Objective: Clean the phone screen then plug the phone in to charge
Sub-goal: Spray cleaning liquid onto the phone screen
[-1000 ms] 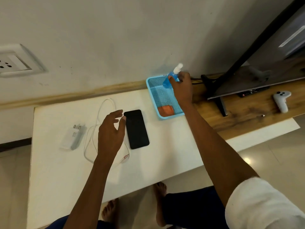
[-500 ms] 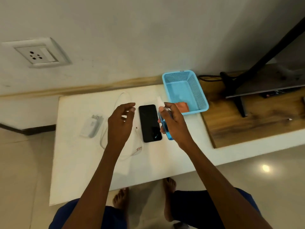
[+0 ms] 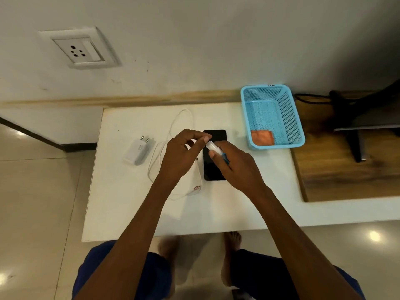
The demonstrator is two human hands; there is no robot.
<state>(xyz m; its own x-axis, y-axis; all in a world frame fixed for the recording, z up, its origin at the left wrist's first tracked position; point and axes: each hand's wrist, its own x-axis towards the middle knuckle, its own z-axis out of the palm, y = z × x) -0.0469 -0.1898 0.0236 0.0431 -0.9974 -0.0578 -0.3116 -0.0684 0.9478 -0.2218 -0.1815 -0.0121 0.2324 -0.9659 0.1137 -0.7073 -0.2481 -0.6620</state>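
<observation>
A black phone [image 3: 213, 167] lies screen up on the white table [image 3: 129, 202]. Above it my right hand [image 3: 238, 167] grips a small blue spray bottle [image 3: 216, 149], whose clear cap points left. The fingertips of my left hand [image 3: 180, 156] touch that cap; whether they pinch it I cannot tell. A white charger plug [image 3: 138, 150] lies to the left, with a white cable [image 3: 173, 152] looped between it and the phone. An orange cloth [image 3: 262, 137] sits in the blue basket [image 3: 290, 113]. A wall socket [image 3: 79, 48] is at the upper left.
A wooden board [image 3: 346, 174] at the right carries a black screen stand [image 3: 357, 146] and dark cables. The table's front edge is near my knees. My bare feet show on the tiled floor below.
My right hand brought the spray bottle from the basket to above the phone. My left hand moved right and met the bottle's cap. The view shifted left.
</observation>
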